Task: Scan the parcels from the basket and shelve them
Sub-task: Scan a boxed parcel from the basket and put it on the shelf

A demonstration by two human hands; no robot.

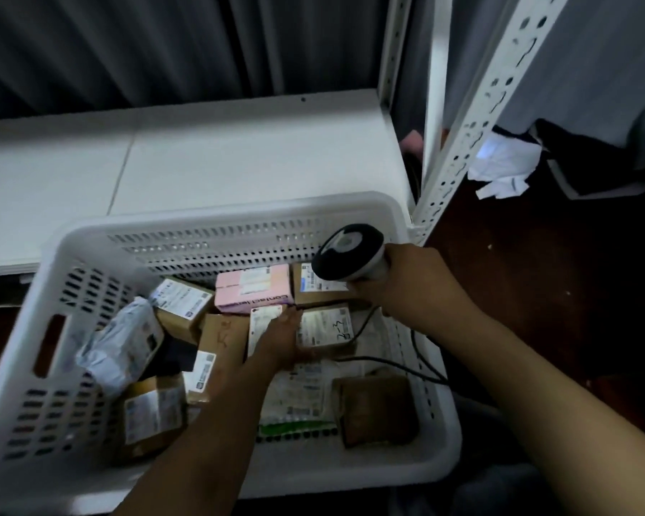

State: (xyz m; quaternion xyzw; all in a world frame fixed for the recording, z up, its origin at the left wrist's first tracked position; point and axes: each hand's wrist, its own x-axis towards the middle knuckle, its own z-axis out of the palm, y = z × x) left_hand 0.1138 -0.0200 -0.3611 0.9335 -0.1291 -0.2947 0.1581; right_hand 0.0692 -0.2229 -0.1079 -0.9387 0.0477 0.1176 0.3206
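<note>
Brown cardboard parcel (324,327), white-labelled, lies against the left hand's (280,340) right side, finger curl hidden, just short of the black-and-white scanner (347,255) gripped by the right hand (406,281).

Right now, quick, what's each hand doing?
Left hand: on a small labelled parcel; whether it grips cannot be told.
Right hand: closed around the scanner.

Parcel labels (324,325) blurred, unreadable. Left hand (280,340) hides part of parcel (261,322). Scanner (347,255) handle hidden inside right hand (399,281). Basket (216,214) cut at left edge.
</note>
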